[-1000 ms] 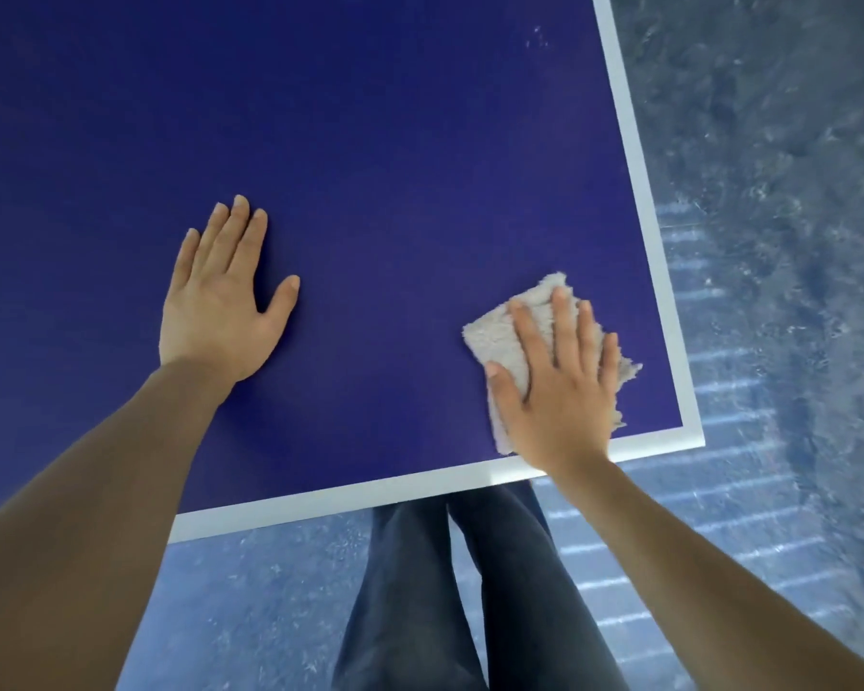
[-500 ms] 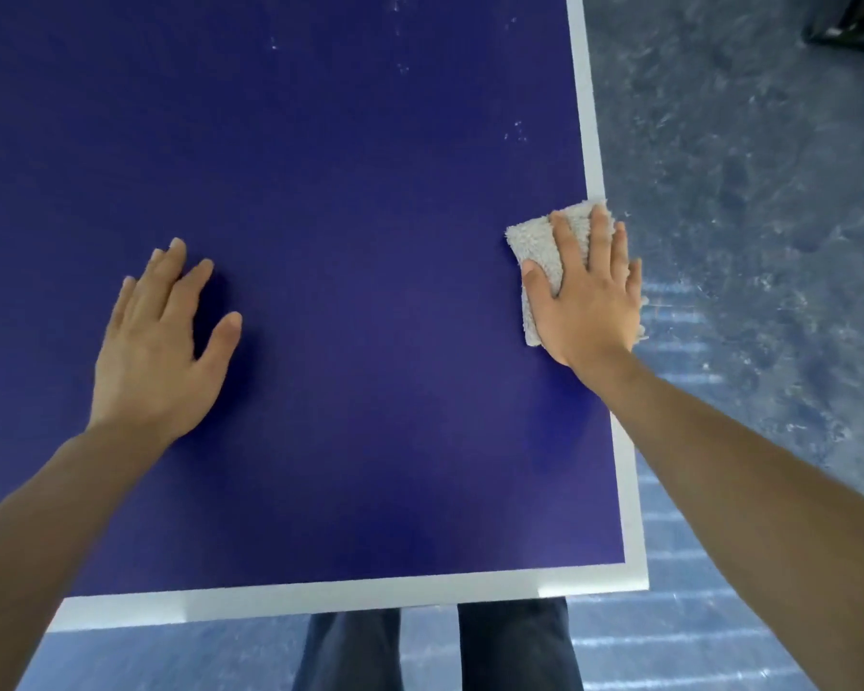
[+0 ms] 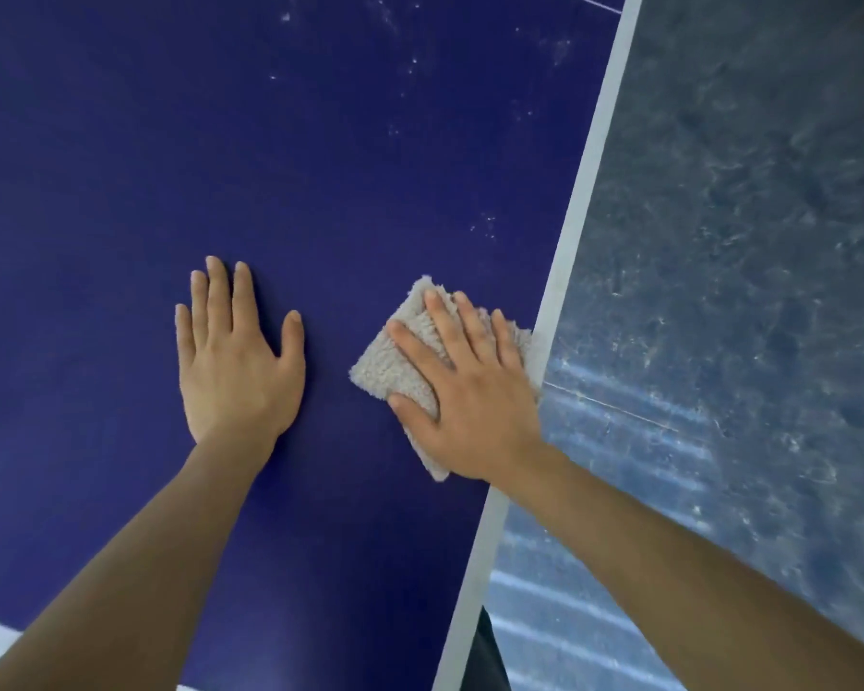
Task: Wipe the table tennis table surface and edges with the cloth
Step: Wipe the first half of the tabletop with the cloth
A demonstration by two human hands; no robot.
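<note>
Farthest left, our left hand [image 3: 235,361] lies palm down on the dark blue worktop [image 3: 320,142]. Its fingers [image 3: 219,301] are straight and close together, the thumb angled out to the side, and it holds nothing

Just to its right, and apart from it, the cloth [image 3: 395,361] lies flat on the worktop near the right-hand edge. It is a beige, fluffy, folded pad. Our right hand [image 3: 475,411] presses down on it, palm down, with the fingers [image 3: 450,331] straight and slightly spread across the top of the cloth and the thumb lying along its near left side. The cloth's left corner and far corner stick out from under the hand, and a near corner shows below the wrist. Its right side reaches the white line [image 3: 584,192] that borders the worktop

Farther up the worktop, beyond both hands, we see pale specks [image 3: 485,226] scattered over the blue, more of them toward the far right

Right of the edge lies the mottled grey-blue floor [image 3: 744,241], and a dark trouser leg [image 3: 485,660] shows at the bottom, just beside the white line
</note>
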